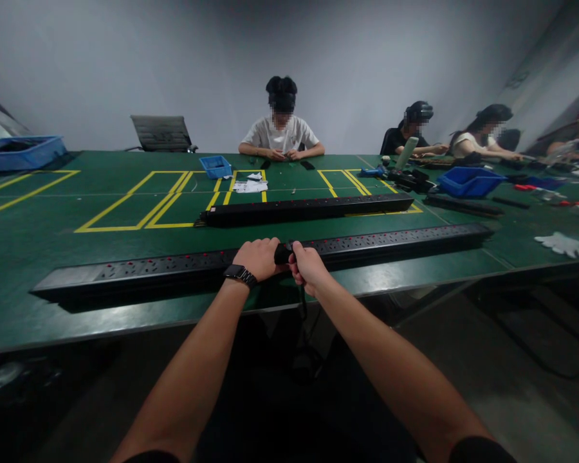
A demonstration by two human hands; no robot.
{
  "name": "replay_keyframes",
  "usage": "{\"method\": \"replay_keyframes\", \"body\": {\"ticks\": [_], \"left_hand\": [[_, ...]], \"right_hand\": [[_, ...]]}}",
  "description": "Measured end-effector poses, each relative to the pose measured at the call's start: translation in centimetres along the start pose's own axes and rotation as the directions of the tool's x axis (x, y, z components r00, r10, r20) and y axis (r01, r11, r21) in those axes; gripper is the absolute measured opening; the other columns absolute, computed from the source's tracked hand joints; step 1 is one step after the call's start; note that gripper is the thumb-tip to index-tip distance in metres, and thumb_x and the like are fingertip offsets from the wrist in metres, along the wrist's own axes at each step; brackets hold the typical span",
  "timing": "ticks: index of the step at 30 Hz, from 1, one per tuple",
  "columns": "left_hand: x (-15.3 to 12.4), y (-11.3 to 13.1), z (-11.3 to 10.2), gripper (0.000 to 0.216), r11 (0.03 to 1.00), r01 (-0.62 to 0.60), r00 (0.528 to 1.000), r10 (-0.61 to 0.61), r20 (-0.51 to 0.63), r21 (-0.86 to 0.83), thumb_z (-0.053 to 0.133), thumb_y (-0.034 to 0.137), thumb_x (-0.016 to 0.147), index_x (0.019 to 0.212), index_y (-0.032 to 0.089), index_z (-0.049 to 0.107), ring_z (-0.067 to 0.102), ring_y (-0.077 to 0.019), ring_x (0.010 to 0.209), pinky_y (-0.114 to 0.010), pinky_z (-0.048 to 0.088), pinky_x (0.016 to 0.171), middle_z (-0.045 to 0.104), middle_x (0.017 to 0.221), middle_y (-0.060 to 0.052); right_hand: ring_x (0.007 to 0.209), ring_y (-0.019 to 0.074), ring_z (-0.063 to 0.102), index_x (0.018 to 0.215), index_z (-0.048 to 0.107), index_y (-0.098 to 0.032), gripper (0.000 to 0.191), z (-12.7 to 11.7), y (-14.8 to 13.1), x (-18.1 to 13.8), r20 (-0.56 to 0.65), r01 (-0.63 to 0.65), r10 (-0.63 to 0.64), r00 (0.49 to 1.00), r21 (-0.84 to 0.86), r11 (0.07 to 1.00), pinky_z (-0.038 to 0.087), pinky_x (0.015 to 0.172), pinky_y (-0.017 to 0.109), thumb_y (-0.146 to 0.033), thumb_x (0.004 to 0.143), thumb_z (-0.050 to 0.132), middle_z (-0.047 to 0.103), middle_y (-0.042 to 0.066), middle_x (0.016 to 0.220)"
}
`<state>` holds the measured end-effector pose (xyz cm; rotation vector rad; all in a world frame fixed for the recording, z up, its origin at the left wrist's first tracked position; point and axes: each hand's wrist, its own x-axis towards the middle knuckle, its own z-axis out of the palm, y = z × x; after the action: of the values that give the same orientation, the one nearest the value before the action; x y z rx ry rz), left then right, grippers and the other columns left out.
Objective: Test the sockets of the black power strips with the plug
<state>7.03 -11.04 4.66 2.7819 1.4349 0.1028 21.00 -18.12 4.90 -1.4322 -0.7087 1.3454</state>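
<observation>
Green table [19, 247] marked with yellow lines [110, 229], two black strips lying lengthwise on it.
The near strip [395, 243] runs along the front edge; the far strip [313, 209] lies just behind, over some lines. Beyond it are papers [251, 186] and a small blue tray [219, 172]; bigger blue trays stand far left [29, 158] and right [468, 187], the latter among dark clutter [412, 180]. A white glove [561, 245] lies near the right end.

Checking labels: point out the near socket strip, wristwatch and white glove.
Near socket strip [357, 244], head view, socketed top face.
Wristwatch [234, 271], head view, dark face.
White glove [561, 245], head view, middle.
</observation>
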Motion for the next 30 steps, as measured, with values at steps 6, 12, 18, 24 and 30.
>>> {"method": "replay_keyframes", "body": {"ticks": [6,12,18,24,30], "left_hand": [[-0.04,0.08,0.01,0.053,1.000,0.004,1.000,-0.004,-0.008,0.009,0.057,0.065,0.087,0.118,0.023,0.058,0.066,-0.0366,0.112,-0.046,0.046,0.090,0.071,0.119,-0.017],[-0.10,-0.05,0.22,0.050,1.000,0.006,1.000,-0.006,-0.016,0.011,0.058,0.057,0.087,0.123,0.022,0.057,0.065,-0.0368,0.115,-0.047,0.045,0.091,0.071,0.123,-0.017],[-0.21,0.01,0.09,0.049,1.000,0.004,1.000,-0.004,-0.019,0.012,0.056,0.055,0.088,0.125,0.022,0.058,0.066,-0.0364,0.113,-0.046,0.046,0.090,0.071,0.121,-0.016],[-0.19,0.07,0.07,0.046,1.000,0.008,1.000,-0.008,-0.019,0.021,0.057,0.053,0.087,0.121,0.023,0.058,0.067,-0.0361,0.111,-0.045,0.046,0.090,0.072,0.119,-0.016],[-0.13,0.02,0.06,0.047,1.000,0.003,1.000,-0.003,-0.029,0.017,0.057,0.056,0.088,0.121,0.022,0.058,0.067,-0.0369,0.110,-0.047,0.047,0.088,0.072,0.119,-0.016]], "right_hand": [[0.030,0.0061,0.032,0.074,0.049,-0.021,0.047,0.43,-0.26,-0.18,-0.013,-0.027,0.027,1.000,0.024,0.999,0.021,0.032,0.018,-0.049,0.109,0.038,0.042,-0.007,0.044],[0.031,0.0057,0.031,0.074,0.050,-0.020,0.046,0.90,-0.37,-0.17,0.008,-0.067,0.066,0.998,0.041,0.997,0.022,0.032,0.017,-0.047,0.110,0.037,0.042,-0.007,0.046],[0.031,0.0061,0.031,0.074,0.049,-0.021,0.046,0.85,-0.14,-0.12,0.011,-0.082,0.081,0.997,0.041,0.996,0.020,0.032,0.018,-0.049,0.109,0.038,0.042,-0.007,0.046],[0.031,0.0057,0.031,0.073,0.049,-0.020,0.045,0.73,-0.27,0.07,0.033,-0.110,0.108,0.994,0.054,0.992,0.022,0.033,0.018,-0.045,0.110,0.039,0.042,-0.007,0.047],[0.031,0.0053,0.028,0.074,0.047,-0.021,0.045,1.07,0.28,0.19,-0.005,-0.060,0.061,0.998,0.082,0.995,0.017,0.032,0.017,-0.048,0.109,0.038,0.040,-0.008,0.046]]}}
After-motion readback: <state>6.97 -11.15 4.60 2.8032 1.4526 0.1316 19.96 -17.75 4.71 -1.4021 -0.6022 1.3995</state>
